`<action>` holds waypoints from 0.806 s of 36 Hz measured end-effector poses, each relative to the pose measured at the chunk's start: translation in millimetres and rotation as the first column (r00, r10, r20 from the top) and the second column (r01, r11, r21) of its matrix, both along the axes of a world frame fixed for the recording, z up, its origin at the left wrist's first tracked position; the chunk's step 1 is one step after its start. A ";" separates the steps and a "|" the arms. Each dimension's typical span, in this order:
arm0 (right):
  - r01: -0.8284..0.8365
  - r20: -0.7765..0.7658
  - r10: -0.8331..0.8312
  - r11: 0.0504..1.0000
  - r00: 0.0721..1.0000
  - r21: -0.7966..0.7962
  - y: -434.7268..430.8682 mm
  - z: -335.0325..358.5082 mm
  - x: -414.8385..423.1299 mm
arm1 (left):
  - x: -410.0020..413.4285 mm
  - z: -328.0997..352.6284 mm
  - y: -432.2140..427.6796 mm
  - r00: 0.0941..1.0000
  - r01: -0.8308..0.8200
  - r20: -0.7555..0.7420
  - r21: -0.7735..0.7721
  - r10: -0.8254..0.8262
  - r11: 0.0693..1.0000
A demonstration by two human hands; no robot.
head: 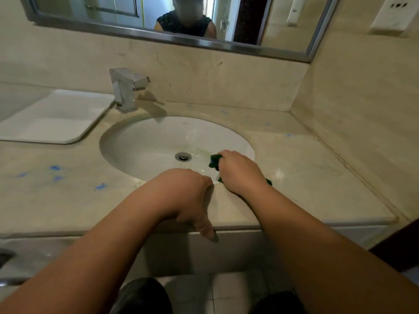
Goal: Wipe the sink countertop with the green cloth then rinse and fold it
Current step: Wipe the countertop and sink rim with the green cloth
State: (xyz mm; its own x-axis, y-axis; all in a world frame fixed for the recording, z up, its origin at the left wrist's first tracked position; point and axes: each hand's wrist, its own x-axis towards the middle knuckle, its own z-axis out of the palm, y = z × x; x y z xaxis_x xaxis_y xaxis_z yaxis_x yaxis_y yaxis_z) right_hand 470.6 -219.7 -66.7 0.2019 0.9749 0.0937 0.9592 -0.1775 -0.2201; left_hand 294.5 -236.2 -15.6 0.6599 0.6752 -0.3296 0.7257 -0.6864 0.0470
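Note:
A beige stone countertop [306, 177] surrounds a white oval sink basin [158, 141]. My right hand [240, 171] presses a bunched green cloth [215, 160] on the basin's front right rim; most of the cloth is hidden under the hand, with a bit showing at the wrist. My left hand [188, 196] rests on the counter's front edge, fingers curled over the basin rim and thumb hanging down the front face, holding nothing.
A chrome faucet [125, 89] stands behind the basin at the left. A white tray [54, 116] lies at the far left. Blue specks [55, 168] dot the left counter. A mirror [172, 19] hangs above, and walls close off the back and right.

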 end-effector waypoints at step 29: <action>0.040 -0.556 0.060 0.985 0.829 0.166 -52.9 42.5 79.9 | 82.4 8.8 10.3 1.000 -0.011 -0.024 -0.025 0.011 1.000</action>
